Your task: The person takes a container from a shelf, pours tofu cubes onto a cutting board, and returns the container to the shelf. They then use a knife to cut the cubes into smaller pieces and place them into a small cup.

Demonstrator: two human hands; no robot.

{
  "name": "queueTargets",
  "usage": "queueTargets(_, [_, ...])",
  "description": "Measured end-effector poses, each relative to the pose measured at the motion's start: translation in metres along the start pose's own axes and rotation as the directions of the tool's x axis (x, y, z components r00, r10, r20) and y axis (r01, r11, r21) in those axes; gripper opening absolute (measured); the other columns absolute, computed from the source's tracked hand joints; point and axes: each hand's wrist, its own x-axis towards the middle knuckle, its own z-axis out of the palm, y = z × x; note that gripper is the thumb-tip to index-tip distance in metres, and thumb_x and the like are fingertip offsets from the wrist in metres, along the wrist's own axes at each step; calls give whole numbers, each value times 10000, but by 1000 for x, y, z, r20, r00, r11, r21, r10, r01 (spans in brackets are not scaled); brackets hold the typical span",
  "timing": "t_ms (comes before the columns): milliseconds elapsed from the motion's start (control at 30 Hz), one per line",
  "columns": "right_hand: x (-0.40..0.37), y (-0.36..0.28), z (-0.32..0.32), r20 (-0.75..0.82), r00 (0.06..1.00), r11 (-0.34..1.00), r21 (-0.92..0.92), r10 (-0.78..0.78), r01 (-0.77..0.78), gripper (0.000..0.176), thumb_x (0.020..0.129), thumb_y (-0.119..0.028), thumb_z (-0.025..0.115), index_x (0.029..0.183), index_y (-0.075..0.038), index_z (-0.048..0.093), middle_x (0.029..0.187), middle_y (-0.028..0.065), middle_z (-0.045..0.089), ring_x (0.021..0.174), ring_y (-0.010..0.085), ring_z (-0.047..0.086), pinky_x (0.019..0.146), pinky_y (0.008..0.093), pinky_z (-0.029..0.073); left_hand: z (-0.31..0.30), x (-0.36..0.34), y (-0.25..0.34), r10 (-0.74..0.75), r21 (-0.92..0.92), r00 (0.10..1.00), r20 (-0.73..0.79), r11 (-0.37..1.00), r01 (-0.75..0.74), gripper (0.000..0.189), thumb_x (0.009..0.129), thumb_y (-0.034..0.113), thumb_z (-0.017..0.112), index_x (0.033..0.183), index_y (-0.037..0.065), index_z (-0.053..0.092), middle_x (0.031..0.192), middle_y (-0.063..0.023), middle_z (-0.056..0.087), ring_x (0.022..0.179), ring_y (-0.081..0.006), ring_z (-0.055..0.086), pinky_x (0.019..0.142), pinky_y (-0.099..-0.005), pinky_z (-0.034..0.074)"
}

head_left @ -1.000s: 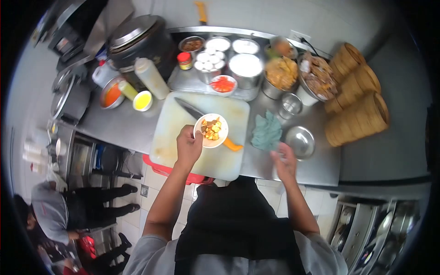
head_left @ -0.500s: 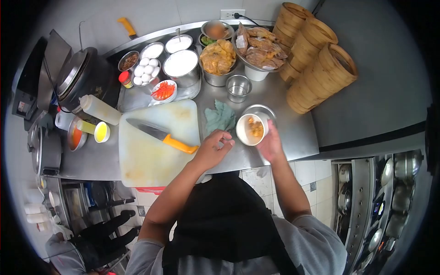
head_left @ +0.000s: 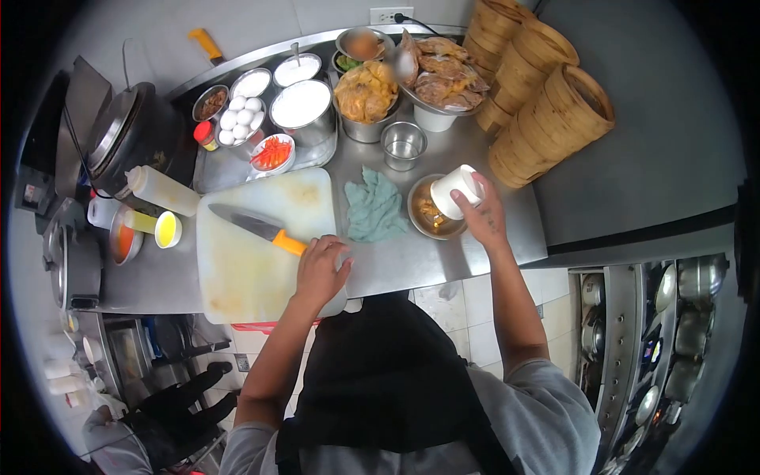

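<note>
My right hand (head_left: 480, 212) grips a white cup (head_left: 457, 192), which is tipped over a small metal bowl (head_left: 416, 225). Brown-orange food pieces (head_left: 431, 212) lie in the bowl under the cup's mouth. My left hand (head_left: 322, 267), fingers apart and empty, rests at the right edge of the white cutting board (head_left: 253, 277), close to the orange handle of a knife (head_left: 261, 227) lying there. A crumpled green cloth (head_left: 374, 207) sits between the board and the bowl. Behind the cloth stands an empty metal cup (head_left: 404, 146).
Bamboo steamers (head_left: 546, 131) are stacked at the right. Along the back stand a bowl of wrapped food (head_left: 447, 75), a pot of yellow food (head_left: 366, 91), white eggs (head_left: 241, 120) and red strips (head_left: 272, 153). A squeeze bottle (head_left: 164, 191) is at left. Another person (head_left: 134, 435) is at lower left.
My right hand has tipped the white cup over the metal bowl, and food now shows in the bowl. My left hand has moved left and down onto the cutting board's edge.
</note>
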Motion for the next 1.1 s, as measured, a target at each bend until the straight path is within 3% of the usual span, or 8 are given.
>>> queueTargets(300, [-11, -6, 0, -189, 982, 942, 327, -18, 80, 633, 899, -413, 765, 1333, 1, 563, 1252, 169, 617, 1122, 272, 624, 973, 394, 495, -1, -23, -30, -192, 176, 981, 37, 967, 182, 298, 797, 150, 776, 1087, 102, 726, 1085, -77, 683, 1051, -309, 608, 900, -425, 490])
queueTargets(400, [-2, 26, 11, -63, 943, 849, 457, 326, -263, 624, 967, -509, 640, 1361, -35, 547, 1256, 146, 641, 1127, 257, 638, 889, 392, 532, -6, -37, -40, -136, 159, 990, -42, 977, 141, 289, 799, 126, 769, 1084, 103, 726, 1083, -69, 685, 1030, -304, 616, 894, -419, 490])
queueTargets(467, [-14, 22, 9, 80, 931, 383, 896, 356, -224, 666, 1011, -613, 474, 1397, -73, 512, 1286, 127, 645, 1105, 252, 661, 773, 372, 563, -14, -48, -45, -154, 153, 987, -38, 975, 158, 282, 801, 111, 765, 1079, 95, 724, 1077, -71, 686, 1010, -305, 622, 888, -419, 491])
queueTargets(633, [-27, -4, 19, 425, 900, 8, 904, 101, -427, 703, 1018, -673, 333, 1422, -118, 482, 1304, 124, 634, 1035, 296, 698, 653, 451, 636, -31, -67, -61, -230, 123, 972, -45, 964, 234, 314, 778, 127, 793, 1080, 78, 720, 1139, -107, 686, 1054, -311, 625, 920, -418, 494])
queueTargets(767, [-53, -32, 57, 621, 784, -17, 784, 12, -621, 724, 1007, -689, 345, 1463, -135, 441, 1308, 129, 633, 1038, 309, 700, 638, 451, 636, -50, -58, -32, -156, -179, 980, -123, 975, 133, 659, 709, 201, 887, 1293, 70, 612, 1372, -162, 568, 1250, -331, 552, 1045, -450, 463])
queueTargets(900, [-101, -77, 99, 870, 492, 126, 492, -32, -861, 769, 982, -740, 337, 1449, -140, 457, 1229, 120, 670, 924, 289, 724, 559, 411, 612, -66, -29, 8, 39, -465, 993, -111, 881, -87, 1052, 628, 271, 959, 1497, 48, 411, 1549, -192, 409, 1406, -346, 425, 1160, -464, 373])
queueTargets(1000, [-125, -72, 126, 961, 273, 272, 276, -49, -922, 804, 968, -781, 270, 1366, -131, 527, 1019, 117, 726, 718, 254, 719, 529, 373, 593, -60, -29, 17, 1, -581, 998, 57, 813, 32, 1107, 582, 308, 964, 1481, -22, 408, 1453, -220, 518, 1352, -354, 504, 1141, -443, 391])
queueTargets(1100, [-120, -59, 132, 940, 334, 531, 247, 72, -811, 895, 959, -809, 151, 1365, -109, 531, 926, 121, 712, 615, 201, 653, 527, 303, 535, -30, -37, -1, -10, -569, 999, -32, 823, -10, 1063, 575, 306, 966, 1447, -26, 456, 1365, -208, 592, 1306, -343, 549, 1124, -435, 405])
